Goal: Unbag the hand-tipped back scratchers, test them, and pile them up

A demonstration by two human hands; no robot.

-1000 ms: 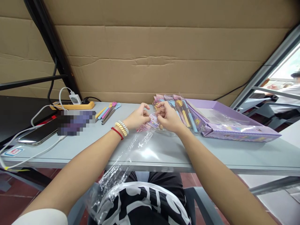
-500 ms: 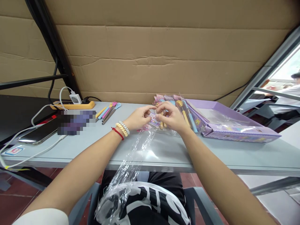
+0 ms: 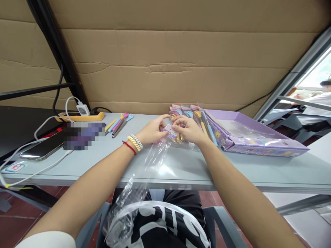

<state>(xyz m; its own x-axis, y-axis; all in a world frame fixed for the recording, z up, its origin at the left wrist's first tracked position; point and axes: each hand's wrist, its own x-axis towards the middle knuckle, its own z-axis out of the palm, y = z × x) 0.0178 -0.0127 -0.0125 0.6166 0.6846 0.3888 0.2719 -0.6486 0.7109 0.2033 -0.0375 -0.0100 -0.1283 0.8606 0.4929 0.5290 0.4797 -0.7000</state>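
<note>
A small purple printed card (image 3: 171,131) lies between my hands, low over the table. My right hand (image 3: 190,130) is closed, its thumb and fingertips pinching the card's right side. At the card's left edge, my left hand (image 3: 153,131) has its thumb against it, with the index finger arched above and the other fingers curled partly out of sight. Below the hands, gold-coloured handle ends (image 3: 179,138) show through clear packaging. Crinkled clear plastic film (image 3: 152,158) runs from under my left hand over the table edge to my lap.
Packaged forks with coloured heads (image 3: 188,112) lie behind my right hand. A purple open box (image 3: 266,147) stands to the right. Several loose forks (image 3: 120,124) are at the left, near a phone (image 3: 43,146), white cables and a yellow power strip (image 3: 94,117). Cardboard (image 3: 165,82) closes off the back.
My fingertips have drawn slightly apart and lower, so more of the purple card shows between them. The plastic film hanging at the table edge has shifted a little.
</note>
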